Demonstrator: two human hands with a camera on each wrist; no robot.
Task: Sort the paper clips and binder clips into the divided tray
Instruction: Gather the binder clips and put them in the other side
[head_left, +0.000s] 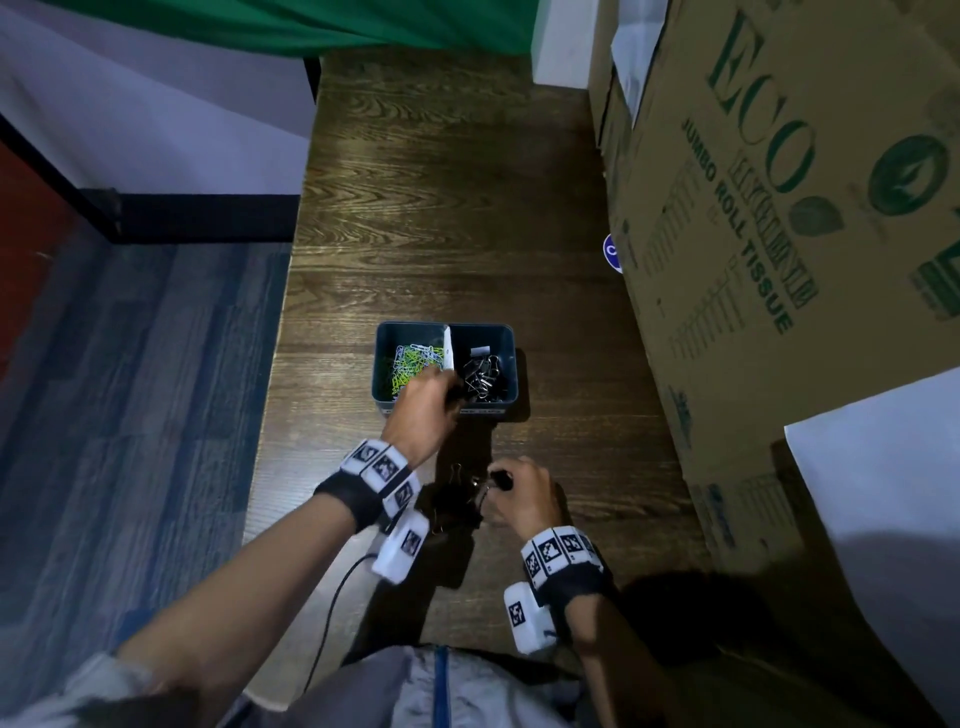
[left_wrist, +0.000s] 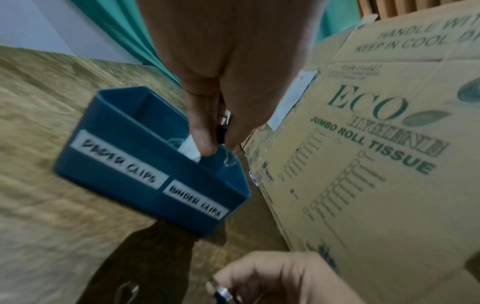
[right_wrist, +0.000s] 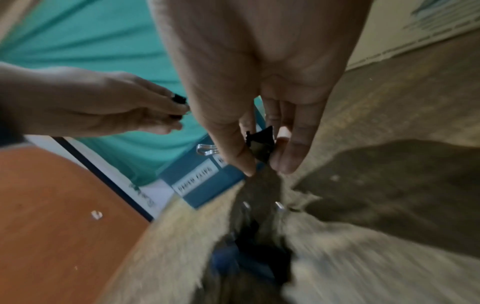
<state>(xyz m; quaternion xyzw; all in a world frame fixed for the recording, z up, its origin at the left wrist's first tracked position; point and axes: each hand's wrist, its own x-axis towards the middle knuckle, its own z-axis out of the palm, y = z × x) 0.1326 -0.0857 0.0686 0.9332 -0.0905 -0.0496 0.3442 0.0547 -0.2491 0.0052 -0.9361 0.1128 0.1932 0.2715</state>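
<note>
At frame centre, the divided tray (head_left: 445, 410) sits on the table (head_left: 441, 218); left hand (head_left: 423, 410) pinches a binder clip (left_wrist: 221, 133) over the tray's near edge, while lower down the right hand (head_left: 522, 493) pinches another black clip (right_wrist: 261, 145).

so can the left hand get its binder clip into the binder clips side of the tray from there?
Probably yes. The left hand pinches a binder clip right above the tray by the divider; the right compartment is open-topped and nothing blocks it.
</note>
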